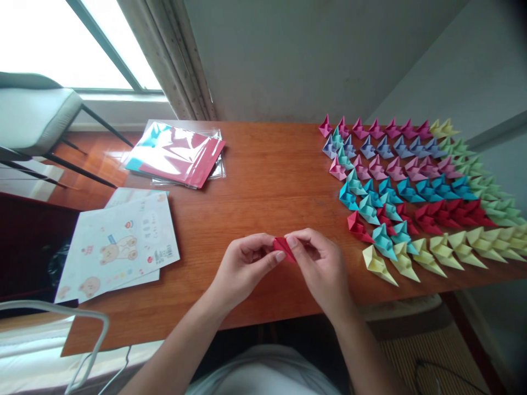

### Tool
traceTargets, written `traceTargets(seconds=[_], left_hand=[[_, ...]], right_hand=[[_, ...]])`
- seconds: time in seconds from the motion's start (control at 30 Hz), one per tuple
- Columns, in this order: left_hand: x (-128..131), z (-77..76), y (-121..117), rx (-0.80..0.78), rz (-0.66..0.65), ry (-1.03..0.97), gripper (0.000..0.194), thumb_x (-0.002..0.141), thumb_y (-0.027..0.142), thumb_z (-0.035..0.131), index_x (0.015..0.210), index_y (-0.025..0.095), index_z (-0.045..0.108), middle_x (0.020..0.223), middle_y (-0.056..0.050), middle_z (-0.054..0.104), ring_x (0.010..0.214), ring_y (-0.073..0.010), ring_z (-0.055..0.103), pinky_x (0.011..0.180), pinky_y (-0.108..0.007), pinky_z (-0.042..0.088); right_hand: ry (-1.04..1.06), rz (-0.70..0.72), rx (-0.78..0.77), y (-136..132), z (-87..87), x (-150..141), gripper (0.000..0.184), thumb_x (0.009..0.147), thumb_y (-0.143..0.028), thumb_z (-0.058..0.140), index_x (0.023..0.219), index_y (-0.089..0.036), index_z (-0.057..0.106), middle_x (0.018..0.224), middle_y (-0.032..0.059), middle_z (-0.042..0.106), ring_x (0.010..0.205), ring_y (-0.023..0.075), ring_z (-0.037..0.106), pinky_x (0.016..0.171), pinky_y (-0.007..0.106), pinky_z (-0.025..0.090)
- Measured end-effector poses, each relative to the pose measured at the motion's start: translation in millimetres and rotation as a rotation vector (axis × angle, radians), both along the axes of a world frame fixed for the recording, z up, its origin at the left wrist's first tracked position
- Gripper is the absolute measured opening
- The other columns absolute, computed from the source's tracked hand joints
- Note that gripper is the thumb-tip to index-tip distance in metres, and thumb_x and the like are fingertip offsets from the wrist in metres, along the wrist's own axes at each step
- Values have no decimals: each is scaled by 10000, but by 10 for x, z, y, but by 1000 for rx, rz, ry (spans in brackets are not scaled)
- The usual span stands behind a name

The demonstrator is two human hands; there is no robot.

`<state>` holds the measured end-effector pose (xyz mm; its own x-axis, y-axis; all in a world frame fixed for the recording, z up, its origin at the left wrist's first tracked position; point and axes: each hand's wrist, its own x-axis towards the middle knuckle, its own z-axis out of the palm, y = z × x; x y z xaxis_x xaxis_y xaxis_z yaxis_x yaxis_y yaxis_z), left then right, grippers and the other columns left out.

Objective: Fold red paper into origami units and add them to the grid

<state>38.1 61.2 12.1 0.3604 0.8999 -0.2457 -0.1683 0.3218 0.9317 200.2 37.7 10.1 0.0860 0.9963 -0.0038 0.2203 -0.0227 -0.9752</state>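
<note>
Pinching a folded red paper [283, 245] from both sides, over the near part of the counter [263, 192]. Left hand [249, 264]: thumb and fingers clamped on its left end. Right hand [323, 264]: thumb on the near face, fingers behind, closed on the other end. Lower fingers curled, partly hidden. Whether the paper touches the counter, cannot tell. Judged handling: nearly weightless, stiffer along doubled creases, soft in single layers; dry rather than slippery, easily crushed or torn. Best hold, likely, is light fingertips on the thick folded edges, sparing any points. Folded paper figures [442, 252] sit in rows well to the right; glossy packets [177, 156] and bear-printed sheets [144, 255] lie to the left.
</note>
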Motion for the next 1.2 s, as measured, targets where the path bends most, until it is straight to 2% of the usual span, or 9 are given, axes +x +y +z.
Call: traceTargets(seconds=[0.07, 0.17, 0.4, 0.87, 1.1, 1.2], left_hand=[[6, -2, 2, -36, 59, 13, 180, 780, 302, 809, 846, 141, 760, 801, -51, 730, 776, -179, 646, 735, -263, 510], [6, -14, 4, -79, 101, -19, 193, 755, 291, 834, 870, 151, 768, 827, -50, 748, 778, -164, 648, 737, -246, 512], [-11, -25, 14, -79, 78, -71, 137, 772, 246, 824, 862, 161, 767, 852, -21, 734, 785, -122, 627, 751, -207, 502], [-2, -15, 8, -66, 131, -23, 172, 726, 265, 855, 829, 154, 774, 816, -34, 742, 758, -142, 642, 730, -236, 517], [4, -20, 10, -63, 143, -28, 185, 740, 276, 849, 842, 147, 764, 827, -43, 756, 754, -136, 655, 738, -225, 520], [10, -26, 11, -68, 159, -61, 212, 736, 245, 853, 883, 167, 721, 822, -19, 738, 752, -120, 647, 736, -211, 522]], right_hand=[[-171, 59, 125, -25, 38, 4, 165, 955, -279, 590, 1035, -218, 720, 956, 62, 705, 875, 190, 661, 761, 303, 537], [-300, 118, 235, -61, 73, 10, 269, 952, -204, 570, 1200, -209, 674, 1046, 88, 691, 953, 206, 648, 845, 340, 534], [-323, 120, 283, -72, 49, 7, 313, 970, -165, 534, 1255, -224, 650, 1079, 78, 693, 1015, 204, 654, 883, 332, 532], [-337, 145, 271, -66, 35, -11, 290, 1007, -199, 489, 1234, -235, 666, 1033, 76, 719, 980, 210, 663, 854, 347, 532], [-345, -51, 278, -87, -1, -70, 161, 949, -228, 623, 1066, -237, 733, 941, 55, 742, 850, 189, 690, 767, 301, 550], [-328, -57, 279, -91, 6, -80, 154, 947, -212, 622, 1048, -234, 736, 950, 57, 750, 852, 189, 700, 771, 296, 551]])
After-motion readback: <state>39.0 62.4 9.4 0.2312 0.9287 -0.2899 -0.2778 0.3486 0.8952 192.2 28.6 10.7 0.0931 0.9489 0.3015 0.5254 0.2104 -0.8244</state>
